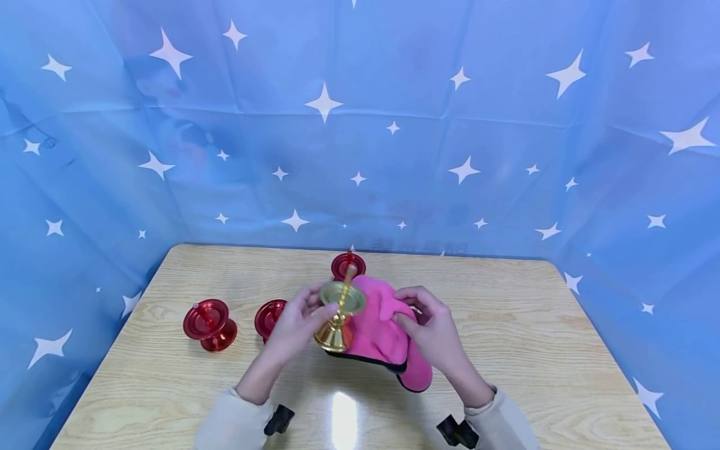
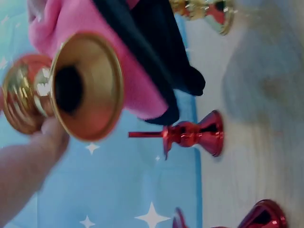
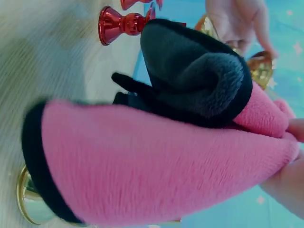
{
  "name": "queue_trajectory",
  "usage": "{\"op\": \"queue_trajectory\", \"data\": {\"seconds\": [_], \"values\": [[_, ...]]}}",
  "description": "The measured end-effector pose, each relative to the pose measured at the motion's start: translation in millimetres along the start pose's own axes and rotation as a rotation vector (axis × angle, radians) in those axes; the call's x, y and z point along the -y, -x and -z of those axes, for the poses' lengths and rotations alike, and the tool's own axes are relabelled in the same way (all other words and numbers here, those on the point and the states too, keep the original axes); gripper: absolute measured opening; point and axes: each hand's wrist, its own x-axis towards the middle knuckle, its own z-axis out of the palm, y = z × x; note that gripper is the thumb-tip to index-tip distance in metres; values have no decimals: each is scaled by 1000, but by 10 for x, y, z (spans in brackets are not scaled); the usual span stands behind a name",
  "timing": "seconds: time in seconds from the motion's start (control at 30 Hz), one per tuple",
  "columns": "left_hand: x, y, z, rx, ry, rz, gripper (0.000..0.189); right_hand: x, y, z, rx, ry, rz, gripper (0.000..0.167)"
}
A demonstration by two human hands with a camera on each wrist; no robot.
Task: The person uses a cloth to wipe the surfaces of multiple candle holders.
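Observation:
My left hand [image 1: 300, 322] holds a shiny gold candle holder [image 1: 334, 336] with a flared base, a shallow dish and an upright rod. The left wrist view looks into the hollow underside of this gold candle holder [image 2: 88, 85]. My right hand [image 1: 435, 325] pinches a bunched pink cloth [image 1: 377, 325] between thumb and fingers. Black edging and a dark grey fleecy side of the cloth [image 3: 190, 80] show in the right wrist view. From the head, the gold dish overlaps the cloth's left side. Both things are raised over the table.
Red candle holders stand on the wooden table [image 1: 523, 325]: one far left [image 1: 208, 322], one partly behind my left hand [image 1: 269, 315], one at the back [image 1: 347, 265]. Another gold candle holder [image 2: 209, 9] stands beneath the cloth. A blue star-patterned curtain [image 1: 394, 175] hangs behind.

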Motion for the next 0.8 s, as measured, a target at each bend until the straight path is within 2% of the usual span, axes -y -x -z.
{"op": "queue_trajectory", "data": {"seconds": [0.07, 0.13, 0.23, 0.4, 0.5, 0.6, 0.7, 0.8], "values": [[-38, -26, 26, -100, 41, 28, 46, 3, 19, -9, -1, -18, 31, 29], [-70, -49, 24, -151, 92, 53, 43, -9, 37, -45, 17, -22, 73, 30], [-94, -80, -38, -167, 132, 85, 40, -44, 59, -131, 49, -48, 130, 32], [-59, -91, -168, -172, 102, 142, 34, -108, 67, -243, 32, -87, 172, 33], [-23, -76, -194, -118, 40, 139, 29, -125, 63, -258, 5, -91, 157, 33], [-10, -53, -178, -12, -54, 94, 30, -115, 65, -250, -22, -79, 108, 30], [-16, -28, -146, 94, -124, 61, 51, -103, 72, -237, -45, -80, 44, 28], [-23, -14, -124, 159, -141, 65, 68, -98, 75, -227, -50, -82, 9, 27]]}}
